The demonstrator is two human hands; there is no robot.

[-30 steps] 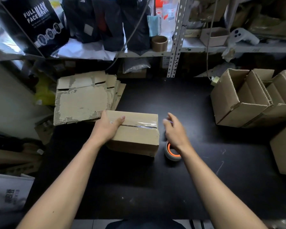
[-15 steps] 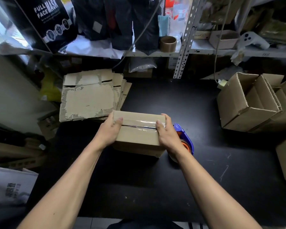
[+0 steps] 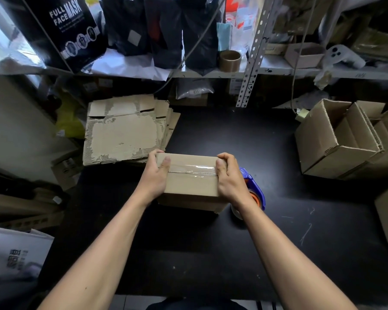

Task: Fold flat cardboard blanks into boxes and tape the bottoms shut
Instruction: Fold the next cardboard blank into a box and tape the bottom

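1. Head view looks down on a brown cardboard box (image 3: 192,182) that sits on the black matte tabletop (image 3: 211,253), its taped face turned up.
2. A strip of clear glossy tape (image 3: 193,170) runs along the seam between the two closed flaps, from the left edge to the right edge.
3. The left hand (image 3: 154,175) grips the left end of the box: the thumb lies on top over the end of the tape and the fingers curl over the far left corner.
4. The right hand (image 3: 230,177) grips the right end in the same way, with the thumb on top at the tape's end and the fingers bent over the far right corner.
5. A blue tape dispenser with an orange core (image 3: 252,193) lies on the tabletop just beside the box's right end, partly hidden behind the right wrist.
6. A stack of flat, torn brown cardboard blanks (image 3: 123,130) lies at the far left, its near corner touching or just beside the box; I cannot tell which.
7. Several open brown cardboard boxes (image 3: 336,139) stand at the right edge, well apart from the hands.
8. A brown roll of tape (image 3: 230,60) stands on the metal shelf (image 3: 278,71) behind the tabletop.
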